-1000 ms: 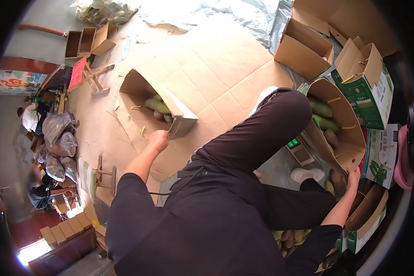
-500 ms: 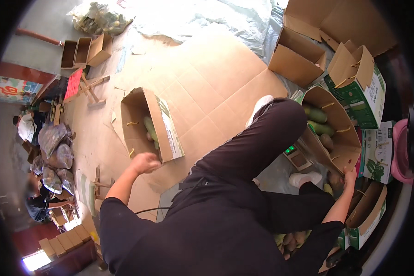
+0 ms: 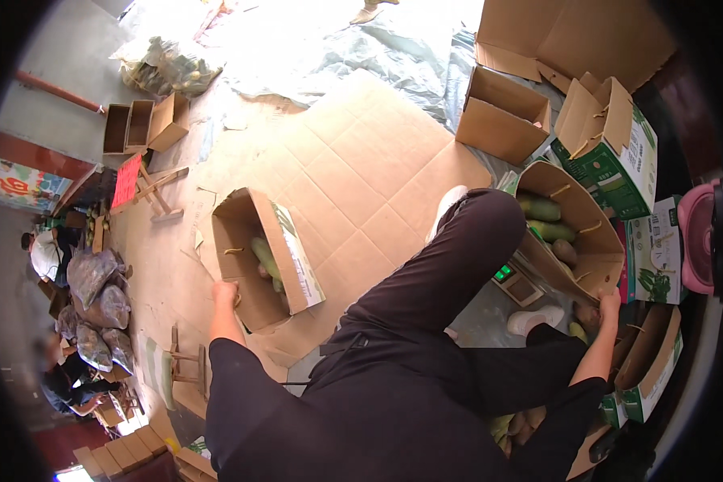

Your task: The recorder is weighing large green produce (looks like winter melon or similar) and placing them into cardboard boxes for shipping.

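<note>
Gripping the near rim of a tipped cardboard box (image 3: 259,265) with closed fingers, the person's left hand (image 3: 224,292) rests on flattened cardboard on the floor (image 3: 361,185); green gourds (image 3: 265,259) lie inside, just beyond the fingers. The right hand (image 3: 607,305) touches another gourd-filled carton's (image 3: 574,233) lower edge; its fingers' state is unclear.

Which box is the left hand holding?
The left hand grips the tipped brown cardboard box with green produce inside, lying alone on the flat cardboard; the other boxes stand by the right side.
</note>
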`<state>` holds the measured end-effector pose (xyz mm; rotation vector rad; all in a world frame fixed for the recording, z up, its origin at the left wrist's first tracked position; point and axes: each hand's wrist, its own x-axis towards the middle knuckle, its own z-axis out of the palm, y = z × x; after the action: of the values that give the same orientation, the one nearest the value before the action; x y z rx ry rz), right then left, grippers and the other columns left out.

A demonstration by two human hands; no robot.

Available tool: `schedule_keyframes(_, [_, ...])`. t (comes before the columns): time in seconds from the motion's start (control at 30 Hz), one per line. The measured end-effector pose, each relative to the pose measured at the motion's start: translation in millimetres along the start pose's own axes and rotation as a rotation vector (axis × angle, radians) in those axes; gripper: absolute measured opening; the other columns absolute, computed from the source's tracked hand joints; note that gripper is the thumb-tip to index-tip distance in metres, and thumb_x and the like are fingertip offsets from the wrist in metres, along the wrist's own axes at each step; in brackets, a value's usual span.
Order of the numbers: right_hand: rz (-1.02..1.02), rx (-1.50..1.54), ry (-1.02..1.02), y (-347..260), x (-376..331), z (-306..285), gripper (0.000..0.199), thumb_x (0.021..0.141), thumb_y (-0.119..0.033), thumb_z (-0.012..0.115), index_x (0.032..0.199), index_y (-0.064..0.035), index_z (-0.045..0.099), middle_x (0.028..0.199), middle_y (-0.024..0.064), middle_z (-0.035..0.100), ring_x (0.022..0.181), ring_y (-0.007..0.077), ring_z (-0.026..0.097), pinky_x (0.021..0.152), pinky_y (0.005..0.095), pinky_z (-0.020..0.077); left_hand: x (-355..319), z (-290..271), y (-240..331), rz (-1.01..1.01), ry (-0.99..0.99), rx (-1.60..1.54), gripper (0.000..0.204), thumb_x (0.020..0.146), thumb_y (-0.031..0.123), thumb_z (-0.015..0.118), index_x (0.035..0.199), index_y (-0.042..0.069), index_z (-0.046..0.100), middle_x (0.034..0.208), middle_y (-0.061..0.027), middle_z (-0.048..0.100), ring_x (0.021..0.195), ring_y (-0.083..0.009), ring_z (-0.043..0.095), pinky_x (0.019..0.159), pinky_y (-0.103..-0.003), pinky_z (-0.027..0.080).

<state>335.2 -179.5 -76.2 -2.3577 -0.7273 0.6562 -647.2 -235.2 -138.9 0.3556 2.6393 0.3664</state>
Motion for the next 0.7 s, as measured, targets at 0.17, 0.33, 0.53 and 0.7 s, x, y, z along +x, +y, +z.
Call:
schedule_keyframes(0.17, [0.089,-0.041,-0.069,-38.1,-19.6,15.0,0.035,0.078,-0.012,0.057,0.111,-0.005,0.052,0.091,0.01,0.06,0.078,0.0211,0.057,0.064,0.0371,0.047,-11.2,-9.6,-44.3,0.124,0.054,0.032,0.033,0.074,0.015,0.069,0.097,-0.008,0.061,0.093,-0.0221,0.064,0.085,-0.0288,0.063,0.073,-0.038,0.05])
schedule_keyframes(0.33, [-0.08,0.037,-0.025,12.5,6.4,-2.3,0.034,0.075,-0.012,0.055,0.108,-0.0007,0.054,0.092,0.0115,0.06,0.082,0.0224,0.058,0.071,0.0359,0.0453,-66.0,2.7,-51.1,-0.227,-0.089,-0.249,0.028,0.077,0.009,0.064,0.101,-0.005,0.058,0.094,-0.0204,0.061,0.085,-0.0313,0.062,0.066,-0.044,0.052])
schedule_keyframes(0.53, [-0.18,-0.053,-0.043,38.2,36.3,-2.0,0.038,0.072,-0.014,0.055,0.107,0.0025,0.054,0.095,0.0169,0.061,0.087,0.0272,0.058,0.076,0.0364,0.0442,-83.0,1.0,-74.3,-0.341,-0.086,-0.429,0.026,0.081,0.012,0.058,0.102,-0.003,0.054,0.09,-0.0187,0.059,0.074,-0.0343,0.061,0.06,-0.049,0.052])
schedule_keyframes(0.7, [-0.196,-0.084,-0.055,23.1,30.0,4.9,0.037,0.073,-0.011,0.057,0.107,0.002,0.053,0.096,0.0147,0.061,0.088,0.0251,0.058,0.078,0.0353,0.044,-64.0,-5.0,-72.2,-0.332,-0.092,-0.308,0.032,0.082,0.02,0.058,0.103,-0.004,0.054,0.096,-0.0192,0.059,0.079,-0.0339,0.062,0.059,-0.046,0.053])
